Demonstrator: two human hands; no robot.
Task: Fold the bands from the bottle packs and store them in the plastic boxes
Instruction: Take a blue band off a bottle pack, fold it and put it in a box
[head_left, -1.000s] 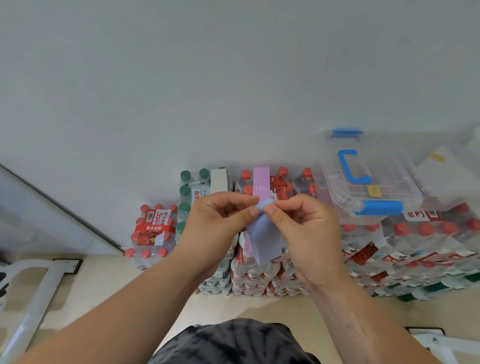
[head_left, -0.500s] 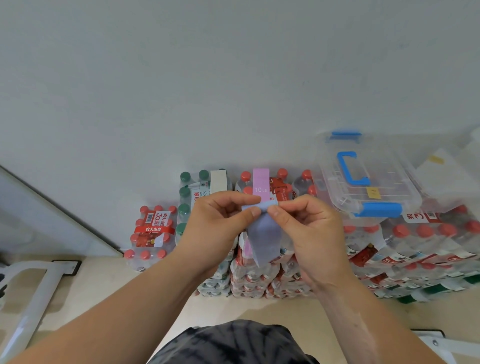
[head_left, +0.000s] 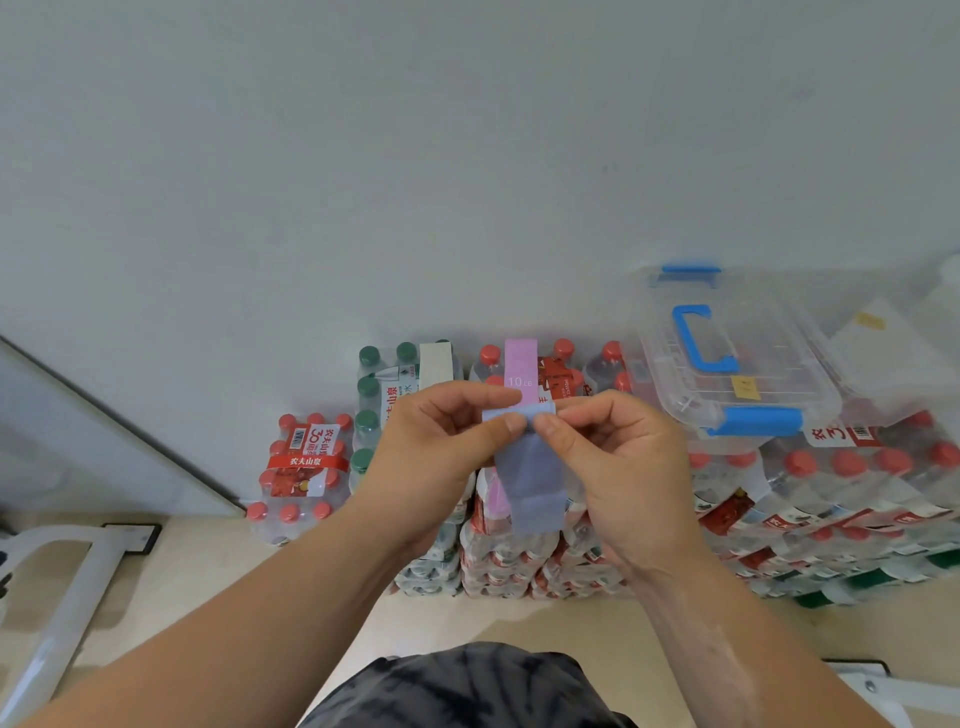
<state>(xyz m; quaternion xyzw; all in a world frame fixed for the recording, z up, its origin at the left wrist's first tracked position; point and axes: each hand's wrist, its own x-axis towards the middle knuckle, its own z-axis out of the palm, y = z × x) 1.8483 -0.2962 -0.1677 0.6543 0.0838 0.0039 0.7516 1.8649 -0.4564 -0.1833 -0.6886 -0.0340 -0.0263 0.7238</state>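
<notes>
A blue-grey band (head_left: 531, 475) hangs in front of me, its top edge rolled over. My left hand (head_left: 431, 452) and my right hand (head_left: 618, 457) both pinch that rolled top edge between thumb and fingers. Behind them a pink band (head_left: 520, 371) marked 10 LB lies over a red-capped bottle pack (head_left: 563, 371). A cream band (head_left: 435, 364) lies over a green-capped pack (head_left: 384, 384). A clear plastic box (head_left: 727, 364) with a blue handle and latches sits shut on the packs at the right.
Stacked bottle packs (head_left: 831, 499) line the white wall. A lower red-capped pack (head_left: 301, 467) stands at the left. A second clear box (head_left: 883, 358) is at the far right. White metal frames (head_left: 62, 592) stand on the beige floor at both lower corners.
Both hands have rolled the band's top edge over into a wider fold, and the hanging part has become shorter. The view has shifted slightly.
</notes>
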